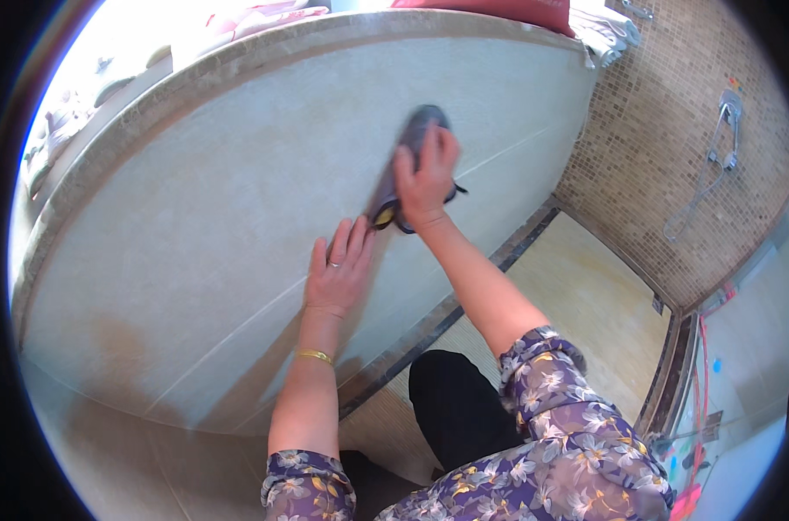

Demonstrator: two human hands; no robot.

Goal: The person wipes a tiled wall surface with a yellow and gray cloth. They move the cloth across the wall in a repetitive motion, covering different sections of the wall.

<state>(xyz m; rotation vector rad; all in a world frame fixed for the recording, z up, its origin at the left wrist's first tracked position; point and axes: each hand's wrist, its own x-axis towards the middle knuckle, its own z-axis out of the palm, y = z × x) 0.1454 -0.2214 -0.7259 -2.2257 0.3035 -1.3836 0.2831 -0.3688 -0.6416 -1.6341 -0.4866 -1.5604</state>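
While most of the view is filled by a broad pale tiled panel (203,226) topped by a marble rim (264,54), a mosaic wall (655,174) is seen to the right, with a shower hose (703,187) hung on it; a yellowish floor (585,304) is bounded by a dark border strip (464,300); red and white cloths (533,12) are laid on the rim. A grey cloth (416,130) is pressed flat against the panel by the right hand (425,178), whose fingers are spread over it rather than curled round it; the left hand (338,269) is laid open and flat on the panel just below and beside the cloth, a ring worn on one finger; a gold bracelet (315,355) is worn at the left wrist.
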